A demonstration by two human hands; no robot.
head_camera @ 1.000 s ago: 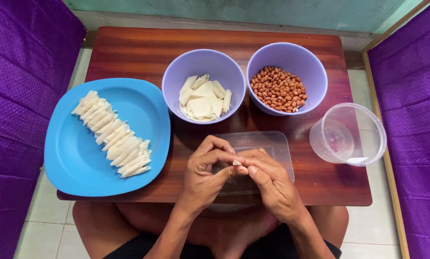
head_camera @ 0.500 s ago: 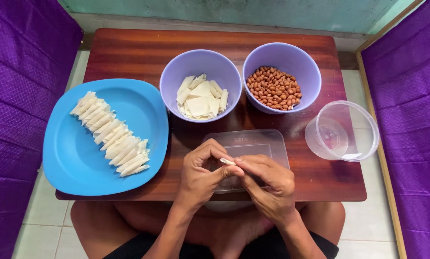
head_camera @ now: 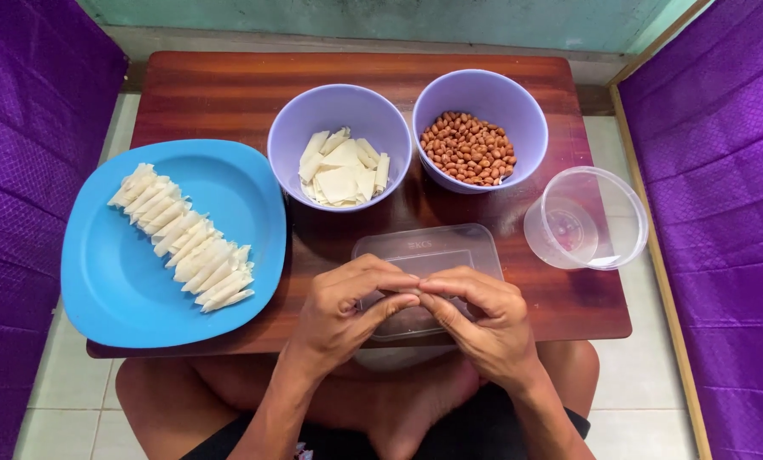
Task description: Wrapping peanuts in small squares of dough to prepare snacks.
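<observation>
Fingers of left hand (head_camera: 347,311) & right hand (head_camera: 483,324) pinched together over clear tray (head_camera: 475,247) at table's near edge (head_camera: 586,319).

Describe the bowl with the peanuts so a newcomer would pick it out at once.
Start at the brown wooden table and look along its far edge, where two lilac bowls stand side by side. The peanut bowl is the right one, just beyond the clear round tub. Its neighbour, the left bowl, holds pale flat wrapper pieces; this one is filled with reddish-brown peanuts.
</observation>
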